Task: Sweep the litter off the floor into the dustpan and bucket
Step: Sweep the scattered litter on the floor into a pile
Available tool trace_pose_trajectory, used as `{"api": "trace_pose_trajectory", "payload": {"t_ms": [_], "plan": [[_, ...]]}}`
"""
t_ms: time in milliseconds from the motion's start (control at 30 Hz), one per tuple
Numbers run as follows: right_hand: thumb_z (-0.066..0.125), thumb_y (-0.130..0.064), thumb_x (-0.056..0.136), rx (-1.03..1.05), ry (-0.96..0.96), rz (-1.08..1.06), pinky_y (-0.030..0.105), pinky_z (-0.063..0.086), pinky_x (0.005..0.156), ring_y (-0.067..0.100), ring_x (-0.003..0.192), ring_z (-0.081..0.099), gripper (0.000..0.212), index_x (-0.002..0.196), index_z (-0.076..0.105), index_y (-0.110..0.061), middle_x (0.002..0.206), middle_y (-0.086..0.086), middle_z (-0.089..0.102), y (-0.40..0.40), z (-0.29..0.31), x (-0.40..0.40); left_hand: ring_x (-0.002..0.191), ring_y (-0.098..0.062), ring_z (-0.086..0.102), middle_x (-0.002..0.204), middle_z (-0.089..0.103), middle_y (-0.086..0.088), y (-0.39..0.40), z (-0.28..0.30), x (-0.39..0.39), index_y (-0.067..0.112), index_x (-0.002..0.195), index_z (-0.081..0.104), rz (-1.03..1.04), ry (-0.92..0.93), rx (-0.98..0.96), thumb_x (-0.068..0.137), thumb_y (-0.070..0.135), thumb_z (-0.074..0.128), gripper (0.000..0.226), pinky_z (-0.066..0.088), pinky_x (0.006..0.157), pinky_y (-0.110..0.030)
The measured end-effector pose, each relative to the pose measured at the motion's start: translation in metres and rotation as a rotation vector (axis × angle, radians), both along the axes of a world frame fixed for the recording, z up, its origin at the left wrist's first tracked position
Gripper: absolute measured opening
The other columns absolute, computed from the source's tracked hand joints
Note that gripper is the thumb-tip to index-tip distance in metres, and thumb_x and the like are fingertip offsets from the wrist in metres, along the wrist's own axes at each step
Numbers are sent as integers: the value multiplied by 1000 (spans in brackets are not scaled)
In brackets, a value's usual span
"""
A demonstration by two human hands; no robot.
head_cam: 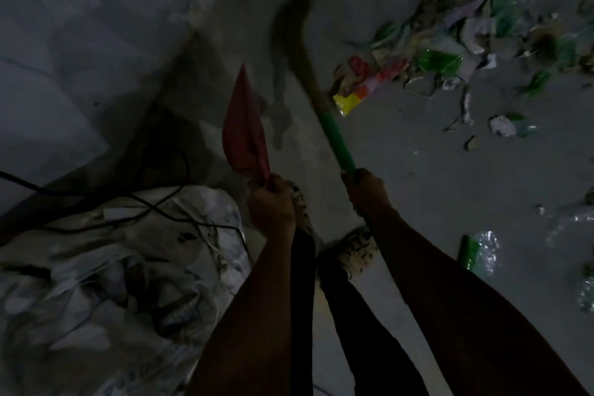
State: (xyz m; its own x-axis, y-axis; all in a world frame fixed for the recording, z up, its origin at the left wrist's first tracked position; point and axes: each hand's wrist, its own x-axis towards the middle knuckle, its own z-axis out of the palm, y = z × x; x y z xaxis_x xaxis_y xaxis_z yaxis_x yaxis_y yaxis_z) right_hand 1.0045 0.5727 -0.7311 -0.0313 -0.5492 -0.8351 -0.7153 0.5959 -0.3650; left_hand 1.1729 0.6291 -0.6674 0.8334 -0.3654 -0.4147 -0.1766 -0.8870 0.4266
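Note:
My left hand (271, 206) grips the handle of a red dustpan (246, 125), which hangs edge-on above the grey floor. In my right hand (366, 191) I hold the green handle of a broom (334, 135); its blurred brush end (294, 29) reaches up the frame over the floor. Litter (450, 42) lies scattered at the upper right: green plastic, paper scraps and a red and yellow wrapper (363, 80) close to the broom. No bucket is in sight.
A large crumpled white sack (112, 267) with black cables (96, 196) across it fills the lower left, against a pale wall (64, 42). My feet in light shoes (356, 251) stand between the arms. More clear and green plastic (475, 251) lies at the right.

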Motion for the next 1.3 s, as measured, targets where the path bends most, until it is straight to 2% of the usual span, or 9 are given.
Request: {"api": "trace_pose_trajectory", "payload": {"t_ms": [133, 367, 500, 633, 733, 833, 1000, 1167, 1300], "plan": [[50, -59, 98, 101, 68, 244, 24, 42, 51, 17, 66, 58, 53, 115, 61, -9, 80, 1, 56, 21, -3, -23, 103, -40, 60, 114, 63, -26, 18, 7, -21, -6, 125, 55, 46, -15, 93, 98, 36, 51, 51, 41, 79, -38], [42, -64, 97, 86, 294, -17, 45, 58, 84, 32, 93, 65, 61, 124, 57, -12, 111, 14, 64, 31, -4, -57, 100, -37, 63, 113, 65, -20, 35, 0, -27, -2, 124, 55, 40, -19, 67, 91, 48, 49, 60, 49, 78, -38], [40, -57, 102, -21, 374, -186, 46, 59, 82, 35, 92, 68, 55, 121, 56, -7, 113, 17, 65, 9, 1, -77, 95, -38, 64, 104, 66, -22, 20, 4, -36, -2, 116, 59, 12, -22, 30, 88, 50, 47, 61, 47, 75, -36], [41, -55, 102, -152, 361, -291, 51, 61, 74, 36, 85, 67, 50, 111, 53, -8, 105, 17, 64, 1, 7, -106, 93, -40, 63, 103, 66, -24, 6, 6, -51, -4, 119, 56, -44, -1, -1, 95, 33, 57, 44, 38, 67, -32], [42, -56, 101, -184, 249, -277, 51, 61, 62, 33, 73, 66, 46, 100, 50, -11, 91, 14, 64, 13, 11, -119, 88, -40, 63, 98, 66, -24, 2, 6, -66, -4, 114, 58, -88, -17, -19, 95, 31, 58, 40, 35, 63, -32], [43, -60, 100, -135, 161, -135, 52, 62, 62, 32, 72, 67, 50, 105, 52, -11, 89, 13, 64, 26, 11, -121, 91, -41, 63, 100, 67, -24, -1, 3, -80, -2, 114, 57, -108, 2, -11, 95, 34, 57, 41, 44, 68, -40], [48, -59, 98, 79, 198, 67, 45, 62, 77, 29, 83, 67, 52, 119, 58, -13, 97, 8, 62, 32, 3, -118, 96, -40, 63, 106, 66, -22, -3, 2, -88, 2, 119, 55, -186, 29, 27, 96, 39, 54, 43, 46, 73, -38], [43, -56, 102, 41, 346, 16, 33, 49, 71, 29, 90, 60, 54, 128, 55, -10, 113, 13, 61, 27, 1, -144, 100, -41, 61, 110, 65, -23, -17, 2, -90, 1, 121, 55, -237, 5, 27, 96, 40, 53, 45, 47, 78, -41], [44, -52, 103, 9, 468, -97, 38, 48, 81, 36, 107, 62, 51, 127, 54, -8, 122, 17, 60, 12, 6, -173, 99, -40, 62, 109, 65, -22, -30, 1, -96, 2, 122, 55, -259, -16, 33, 96, 40, 52, 47, 46, 76, -41]]}}
